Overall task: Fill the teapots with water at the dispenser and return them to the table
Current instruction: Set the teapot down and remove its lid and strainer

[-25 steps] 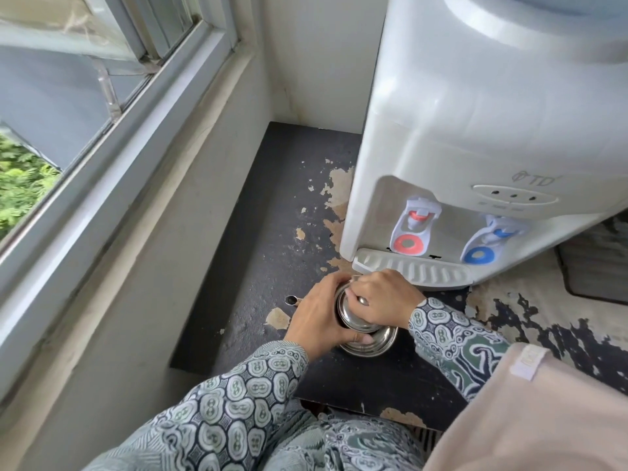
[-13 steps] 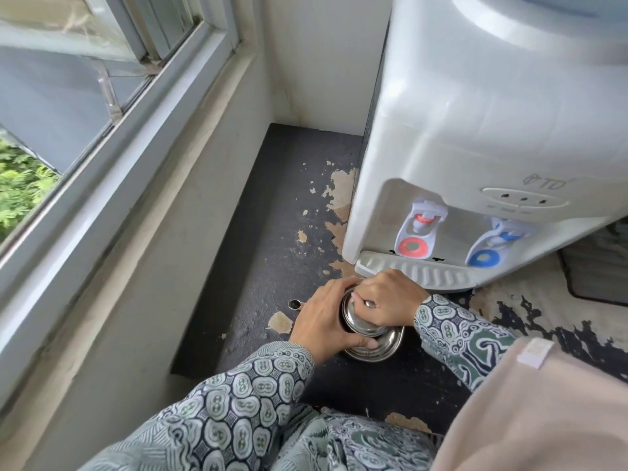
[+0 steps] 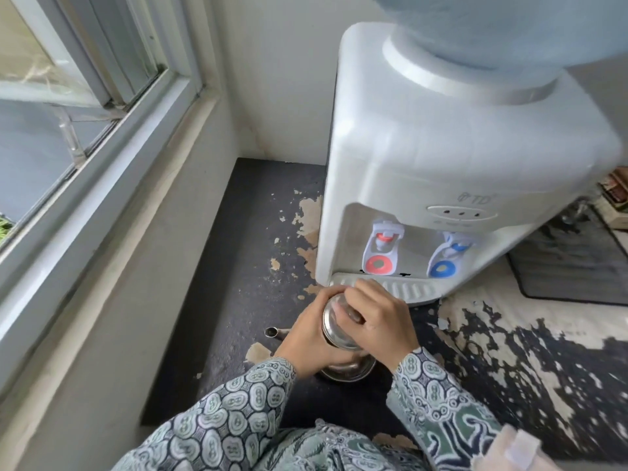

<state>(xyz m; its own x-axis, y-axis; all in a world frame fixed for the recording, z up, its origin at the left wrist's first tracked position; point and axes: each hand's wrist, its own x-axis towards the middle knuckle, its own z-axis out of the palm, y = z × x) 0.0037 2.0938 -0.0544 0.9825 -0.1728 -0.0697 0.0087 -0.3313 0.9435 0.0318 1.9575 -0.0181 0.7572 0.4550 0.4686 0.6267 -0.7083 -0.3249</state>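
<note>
A small steel teapot [image 3: 346, 368] stands on the dark worn counter [image 3: 238, 266] just in front of the white water dispenser [image 3: 424, 158]. Its spout [image 3: 273, 332] points left. My left hand [image 3: 306, 338] wraps around the pot's body. My right hand [image 3: 377, 321] grips the knob of the shiny lid [image 3: 334, 329], which is tilted on top of the pot. The dispenser's red tap [image 3: 380, 253] and blue tap [image 3: 445, 258] hang above a grey drip tray [image 3: 407, 287], beyond my hands.
A wall and window sill [image 3: 112, 185] run close along the left. A blue water bottle [image 3: 509, 25] sits on top of the dispenser. A dark mat [image 3: 571, 266] lies to the right, with stacked items at the far right edge.
The view has tipped up, showing the dispenser's top and bottle. The lid now looks more tilted under my right hand. Both hands stay on the teapot at the same spot.
</note>
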